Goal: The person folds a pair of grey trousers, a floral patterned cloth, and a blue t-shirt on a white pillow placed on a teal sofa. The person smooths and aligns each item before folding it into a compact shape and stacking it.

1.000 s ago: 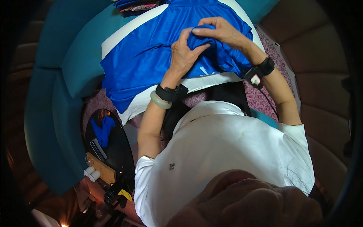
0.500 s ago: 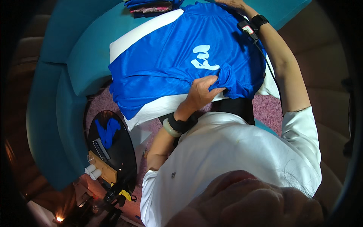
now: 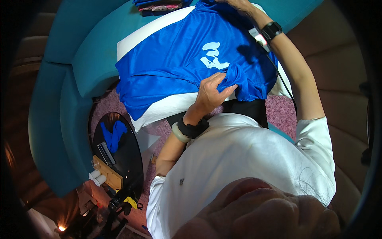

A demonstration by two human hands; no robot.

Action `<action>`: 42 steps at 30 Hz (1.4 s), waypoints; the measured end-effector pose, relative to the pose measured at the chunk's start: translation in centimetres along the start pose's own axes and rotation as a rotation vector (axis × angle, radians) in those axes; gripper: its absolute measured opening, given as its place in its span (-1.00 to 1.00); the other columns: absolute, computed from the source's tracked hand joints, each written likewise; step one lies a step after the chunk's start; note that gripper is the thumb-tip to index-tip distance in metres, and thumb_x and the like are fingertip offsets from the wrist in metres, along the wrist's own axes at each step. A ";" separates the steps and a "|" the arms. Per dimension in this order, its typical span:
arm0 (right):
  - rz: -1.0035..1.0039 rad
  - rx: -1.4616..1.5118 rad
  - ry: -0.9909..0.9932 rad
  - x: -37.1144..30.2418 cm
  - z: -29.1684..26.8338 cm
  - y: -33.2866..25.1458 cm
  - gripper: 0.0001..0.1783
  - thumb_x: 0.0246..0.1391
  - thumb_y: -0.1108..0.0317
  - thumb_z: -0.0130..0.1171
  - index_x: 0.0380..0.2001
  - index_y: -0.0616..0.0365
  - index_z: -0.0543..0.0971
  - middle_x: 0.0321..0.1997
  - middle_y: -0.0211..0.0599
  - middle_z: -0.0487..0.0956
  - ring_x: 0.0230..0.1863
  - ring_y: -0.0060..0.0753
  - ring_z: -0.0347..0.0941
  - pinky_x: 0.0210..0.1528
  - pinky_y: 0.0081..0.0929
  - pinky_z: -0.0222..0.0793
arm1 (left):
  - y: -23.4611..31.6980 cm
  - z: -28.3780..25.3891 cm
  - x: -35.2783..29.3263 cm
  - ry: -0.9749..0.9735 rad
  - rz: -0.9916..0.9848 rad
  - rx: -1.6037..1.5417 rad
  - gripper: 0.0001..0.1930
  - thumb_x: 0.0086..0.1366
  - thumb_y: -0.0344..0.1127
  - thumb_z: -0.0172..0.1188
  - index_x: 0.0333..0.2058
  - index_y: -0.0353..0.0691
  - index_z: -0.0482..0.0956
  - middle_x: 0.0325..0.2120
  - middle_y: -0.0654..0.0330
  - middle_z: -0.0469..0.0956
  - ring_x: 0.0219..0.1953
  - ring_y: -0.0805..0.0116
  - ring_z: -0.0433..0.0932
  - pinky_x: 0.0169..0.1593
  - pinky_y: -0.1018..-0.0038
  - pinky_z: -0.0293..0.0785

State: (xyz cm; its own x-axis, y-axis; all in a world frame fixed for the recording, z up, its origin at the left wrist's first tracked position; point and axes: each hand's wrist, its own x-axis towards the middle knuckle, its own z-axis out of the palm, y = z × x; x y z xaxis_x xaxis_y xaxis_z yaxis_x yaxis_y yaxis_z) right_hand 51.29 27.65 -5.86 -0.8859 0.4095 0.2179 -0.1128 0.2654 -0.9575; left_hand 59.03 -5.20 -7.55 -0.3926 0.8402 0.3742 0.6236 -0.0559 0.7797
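A blue jersey (image 3: 167, 61) with white lettering lies spread over a white cushion or board (image 3: 167, 109) across my lap. My left hand (image 3: 211, 95), with a pale bangle and a black band at its wrist, pinches a bunched fold at the jersey's near edge, just below the lettering. At the far edge, my right hand (image 3: 238, 4) closes on the jersey's cloth; the top of the picture cuts off part of its fingers. A black watch-like band (image 3: 271, 31) is on my right wrist, with a small white-and-black device (image 3: 258, 38) and its cable hanging beside it.
Folded clothes (image 3: 161, 7) lie on the teal curved sofa (image 3: 91, 51) at the far left. Left of me, a dark oval table (image 3: 133, 159) bears a blue cloth (image 3: 114, 135), a wooden tray (image 3: 113, 178) and white cups (image 3: 97, 178). Purple carpet (image 3: 280, 119) covers the floor.
My right hand has shifted slightly left and farther away, and the jersey's far edge has moved with it. My left hand keeps its pinch, a little farther from me.
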 end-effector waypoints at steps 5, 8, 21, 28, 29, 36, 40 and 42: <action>-0.103 -0.141 -0.029 -12.7 0.2 -7.2 -0.65 0.06 0.56 0.22 -0.05 0.12 0.58 -0.18 -0.42 0.58 -0.18 -0.57 0.42 -0.02 -0.51 0.36 | 5.2 1.6 -2.5 0.034 -0.102 -0.056 -0.69 0.12 -0.45 0.32 -0.16 -0.46 0.53 -0.24 -0.18 0.62 -0.22 -0.11 0.64 -0.17 0.27 0.57; -0.336 -0.105 -0.039 -15.8 3.4 -8.9 -0.71 0.23 0.30 0.19 0.01 0.03 0.63 -0.04 -0.50 0.61 -0.14 -0.65 0.49 -0.02 -0.63 0.38 | 7.0 1.0 -2.5 0.039 -0.085 -0.063 -0.69 0.11 -0.47 0.31 -0.15 -0.40 0.53 -0.29 -0.10 0.62 -0.27 0.01 0.65 -0.21 0.33 0.55; -0.128 0.130 -0.061 -25.9 7.1 -7.6 -0.79 0.20 0.36 0.25 -0.11 0.12 0.66 -0.12 -0.38 0.65 -0.06 -0.50 0.53 0.06 -0.55 0.42 | 9.4 -1.1 -4.1 -0.061 -0.055 -0.062 -0.82 0.19 -0.46 0.35 -0.22 -0.31 0.61 -0.44 0.13 0.61 -0.43 0.35 0.59 -0.30 0.51 0.47; -0.117 0.190 -0.076 -28.6 7.1 -8.5 -0.73 0.24 0.38 0.17 -0.01 0.12 0.66 -0.05 -0.37 0.66 -0.08 -0.58 0.54 0.00 -0.61 0.46 | 9.9 -1.8 -4.7 -0.037 -0.034 -0.011 -0.82 0.19 -0.46 0.36 -0.22 -0.28 0.63 -0.39 0.21 0.62 -0.34 0.47 0.57 -0.22 0.56 0.47; -0.130 0.212 -0.081 -28.8 7.1 -8.6 -0.71 0.24 0.38 0.16 0.01 0.12 0.65 -0.04 -0.38 0.66 -0.07 -0.60 0.53 0.00 -0.62 0.45 | 10.0 -1.9 -4.8 -0.036 -0.062 -0.021 -0.81 0.19 -0.45 0.38 -0.22 -0.28 0.64 -0.39 0.23 0.63 -0.34 0.49 0.57 -0.21 0.57 0.46; -0.089 0.335 -0.134 -30.7 7.3 -8.8 -0.66 0.31 0.36 0.07 0.09 0.07 0.62 0.05 -0.35 0.64 0.05 -0.56 0.51 0.14 -0.59 0.38 | 9.8 -1.8 -5.1 0.147 -0.095 -0.081 -0.80 0.18 -0.47 0.38 -0.20 -0.26 0.65 -0.34 0.16 0.67 -0.33 0.44 0.61 -0.22 0.53 0.50; -0.101 0.275 -0.245 -31.0 6.7 -8.7 -0.51 0.26 0.12 0.11 0.14 0.18 0.57 0.19 -0.27 0.57 0.21 -0.47 0.42 0.28 -0.51 0.24 | 9.0 -1.8 -4.9 0.156 -0.047 -0.025 -0.80 0.16 -0.46 0.38 -0.22 -0.27 0.66 -0.34 0.15 0.66 -0.34 0.38 0.61 -0.23 0.50 0.50; -0.086 0.130 -0.174 -30.8 6.7 -8.6 -0.45 -0.01 0.09 0.45 0.02 0.15 0.65 -0.01 -0.22 0.66 0.02 -0.43 0.55 0.13 -0.48 0.41 | 8.8 -1.8 -4.9 0.159 -0.158 -0.031 -0.81 0.16 -0.45 0.39 -0.23 -0.28 0.66 -0.34 0.15 0.66 -0.35 0.36 0.60 -0.23 0.49 0.50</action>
State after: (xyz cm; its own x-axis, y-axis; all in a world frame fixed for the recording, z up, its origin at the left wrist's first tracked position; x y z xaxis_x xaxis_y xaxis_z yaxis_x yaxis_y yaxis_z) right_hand 76.52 6.90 -5.55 -0.9335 0.2306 0.2746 -0.2383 0.1732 -0.9556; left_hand 65.21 -10.79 -1.64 -0.5871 0.7442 0.3185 0.5254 0.0510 0.8493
